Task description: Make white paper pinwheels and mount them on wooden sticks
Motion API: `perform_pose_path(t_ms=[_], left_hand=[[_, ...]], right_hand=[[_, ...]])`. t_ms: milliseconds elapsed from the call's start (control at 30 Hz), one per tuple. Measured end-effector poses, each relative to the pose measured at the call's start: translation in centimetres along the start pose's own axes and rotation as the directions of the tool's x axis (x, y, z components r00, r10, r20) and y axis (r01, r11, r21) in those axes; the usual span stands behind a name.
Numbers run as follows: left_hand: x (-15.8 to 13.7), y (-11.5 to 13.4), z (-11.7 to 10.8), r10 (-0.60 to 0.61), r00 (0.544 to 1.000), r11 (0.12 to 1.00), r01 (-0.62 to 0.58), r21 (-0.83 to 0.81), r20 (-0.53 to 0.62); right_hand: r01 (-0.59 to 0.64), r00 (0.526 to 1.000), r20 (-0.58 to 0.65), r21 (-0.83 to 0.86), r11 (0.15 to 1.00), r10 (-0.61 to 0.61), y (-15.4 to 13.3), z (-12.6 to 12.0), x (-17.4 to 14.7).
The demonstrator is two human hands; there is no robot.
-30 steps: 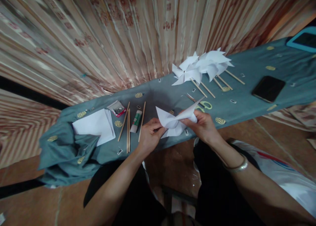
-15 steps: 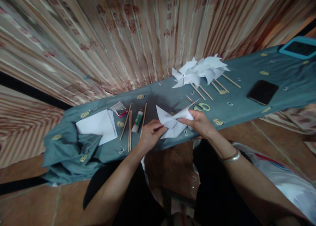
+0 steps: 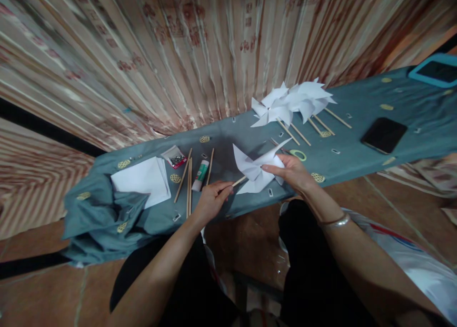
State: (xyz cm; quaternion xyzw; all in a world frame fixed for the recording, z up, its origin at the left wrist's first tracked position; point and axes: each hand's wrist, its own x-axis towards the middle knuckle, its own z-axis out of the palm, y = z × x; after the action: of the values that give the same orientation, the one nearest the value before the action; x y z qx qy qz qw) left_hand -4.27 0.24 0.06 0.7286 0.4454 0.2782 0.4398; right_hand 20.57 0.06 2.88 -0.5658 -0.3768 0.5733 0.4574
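Observation:
A white paper pinwheel [image 3: 253, 171] is held up over the front edge of the table, its blades spread. My right hand [image 3: 295, 171] is closed on its right side, the thumb lying by a small dark spot at the centre. Below and left of the blades, my left hand [image 3: 213, 197] pinches a thin wooden stick [image 3: 238, 181]. The stick's upper end runs behind the paper, so whether it is joined there is hidden. Just behind my right hand lie scissors [image 3: 297, 154] with light green handles, partly covered by the paper.
Finished-looking pinwheels [image 3: 276, 109] on sticks lie at the back. Leftward are a glue stick [image 3: 200, 175], loose wooden sticks [image 3: 189, 186], a packet of small metal pins [image 3: 174, 157] and white paper sheets [image 3: 141, 179]. A black phone [image 3: 384, 134] and blue-framed device [image 3: 436, 71] lie right.
My left hand has shifted from the paper's edge down onto the stick, which now shows. The pinwheel has turned a little and moved slightly right, with my right thumb near its centre.

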Motion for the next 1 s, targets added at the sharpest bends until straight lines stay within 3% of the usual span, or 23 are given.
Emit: perform_pose_path(t_ms=[133,700,1000], left_hand=[[-0.3,0.1,0.2,-0.017,1.0,1.0,0.017,0.002,0.009],[-1.1,1.1,0.6,0.101,0.994,0.993,-0.098,0.064,-0.04],[-2.4,1.2,1.1,0.069,0.996,0.997,-0.066,0.037,-0.061]], right_hand=[[0.001,1.0,0.015,-0.01,1.0,-0.001,0.0,0.2,0.2],[0.0,0.996,0.084,-0.058,0.998,0.005,0.3,-0.2,0.5],[0.005,0.996,0.093,-0.089,0.996,0.003,0.1,0.1,-0.2]])
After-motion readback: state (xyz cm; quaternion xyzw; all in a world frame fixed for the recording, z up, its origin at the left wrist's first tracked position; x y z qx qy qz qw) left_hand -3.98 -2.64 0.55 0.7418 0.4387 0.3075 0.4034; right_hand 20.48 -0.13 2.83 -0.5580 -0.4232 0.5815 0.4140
